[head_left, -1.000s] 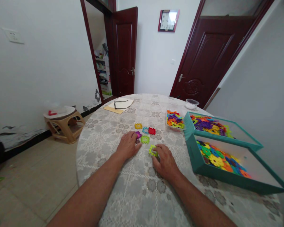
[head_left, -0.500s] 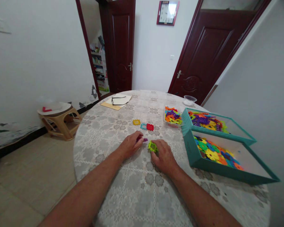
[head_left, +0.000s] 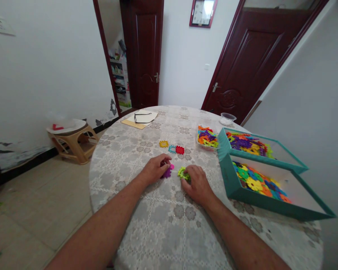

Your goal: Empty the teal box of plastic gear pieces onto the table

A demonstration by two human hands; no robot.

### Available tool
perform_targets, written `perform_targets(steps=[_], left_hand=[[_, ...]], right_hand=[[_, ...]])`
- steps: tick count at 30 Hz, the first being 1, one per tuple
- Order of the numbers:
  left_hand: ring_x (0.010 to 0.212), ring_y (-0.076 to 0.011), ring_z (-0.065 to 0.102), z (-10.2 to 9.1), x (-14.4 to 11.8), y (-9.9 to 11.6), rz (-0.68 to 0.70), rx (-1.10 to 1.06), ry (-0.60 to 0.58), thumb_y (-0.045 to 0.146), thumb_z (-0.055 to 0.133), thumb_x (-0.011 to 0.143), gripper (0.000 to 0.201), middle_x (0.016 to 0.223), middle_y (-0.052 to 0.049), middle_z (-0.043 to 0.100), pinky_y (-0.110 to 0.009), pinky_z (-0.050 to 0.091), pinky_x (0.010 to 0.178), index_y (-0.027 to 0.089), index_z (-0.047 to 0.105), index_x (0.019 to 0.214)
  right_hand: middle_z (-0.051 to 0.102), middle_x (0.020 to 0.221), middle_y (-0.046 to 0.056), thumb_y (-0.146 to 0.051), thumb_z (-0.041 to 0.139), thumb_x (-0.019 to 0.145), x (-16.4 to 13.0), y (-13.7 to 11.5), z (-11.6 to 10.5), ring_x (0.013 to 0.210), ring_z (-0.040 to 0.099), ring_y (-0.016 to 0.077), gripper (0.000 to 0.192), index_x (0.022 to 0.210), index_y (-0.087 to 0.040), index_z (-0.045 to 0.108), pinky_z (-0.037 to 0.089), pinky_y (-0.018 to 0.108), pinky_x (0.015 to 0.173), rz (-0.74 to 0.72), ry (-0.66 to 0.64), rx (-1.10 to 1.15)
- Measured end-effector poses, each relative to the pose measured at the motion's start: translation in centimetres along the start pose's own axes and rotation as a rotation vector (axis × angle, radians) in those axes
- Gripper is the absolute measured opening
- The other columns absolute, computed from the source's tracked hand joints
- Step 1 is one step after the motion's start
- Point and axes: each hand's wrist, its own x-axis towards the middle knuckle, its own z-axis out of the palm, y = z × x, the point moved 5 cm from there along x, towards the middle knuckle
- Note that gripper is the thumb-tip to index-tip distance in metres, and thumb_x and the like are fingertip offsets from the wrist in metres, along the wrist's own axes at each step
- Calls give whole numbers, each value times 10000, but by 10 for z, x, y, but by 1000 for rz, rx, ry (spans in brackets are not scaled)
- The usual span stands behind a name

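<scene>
My left hand [head_left: 157, 168] is closed with thumb and fingers on a purple toothed plastic building piece [head_left: 166, 173]. A small bright pink bit [head_left: 172, 167] shows at that piece's upper right edge. Just to the right, my right hand [head_left: 196, 182] curls around a yellow-green toothed building piece [head_left: 183, 173], whose right side its fingers hide. A small gap separates the two held pieces. Beyond the hands, a yellow frame piece [head_left: 163, 144] lies on the tablecloth, with a light blue piece [head_left: 172, 149] and a red piece [head_left: 180, 150] side by side.
On the right stand two teal boxes [head_left: 228, 180] of colourful plastic pieces, beside a clear tray [head_left: 204, 147] of more pieces. A clear bowl [head_left: 227, 118] sits behind them. Black glasses [head_left: 143, 119] rest on papers at the far left of the round table [head_left: 146, 240].
The purple piece in my left hand has turned so that more of its face shows, and the pink bit has come into sight. My right hand keeps hold of the yellow-green piece.
</scene>
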Motion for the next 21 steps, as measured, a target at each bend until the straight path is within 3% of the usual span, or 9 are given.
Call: perform_targets(steps=[4,8,12,15,21], left_hand=[[870,-186,670,-5,5,-6,-69,-166,93,302,655,849,327,964,-35,696,-331,544,818,214,667,1164],[859,-178,665,6,6,-5,-95,-296,35,242,672,792,366,945,-25,674,-321,551,797,210,656,1156],[803,-158,644,19,1,4,-146,-395,-54,274,701,803,341,894,-8,652,-277,528,718,205,648,1133],[857,-161,657,25,-2,12,-165,-500,-147,284,732,800,332,945,-17,675,-274,521,749,202,636,1107],[923,-195,677,32,-6,21,-129,-586,-336,367,790,812,314,972,-46,716,-315,540,825,188,647,1026]], right_hand=[[606,1090,87,-195,611,895,2,2,-14,1095,575,260,173,1064,-226,587,478,429,1003,13,145,166],[580,1208,108,-222,612,924,2,-2,-19,1202,561,267,219,1140,-246,587,477,450,1067,5,215,232],[558,1261,110,-203,656,905,2,-14,-7,1235,557,257,270,1162,-247,584,489,431,1079,-36,110,253],[557,1261,104,-174,692,873,3,-21,-1,1217,560,241,284,1123,-238,574,494,401,1061,-51,28,264],[581,1142,64,-146,686,824,3,-30,-2,1093,572,215,309,1078,-239,537,511,355,964,-53,9,240]])
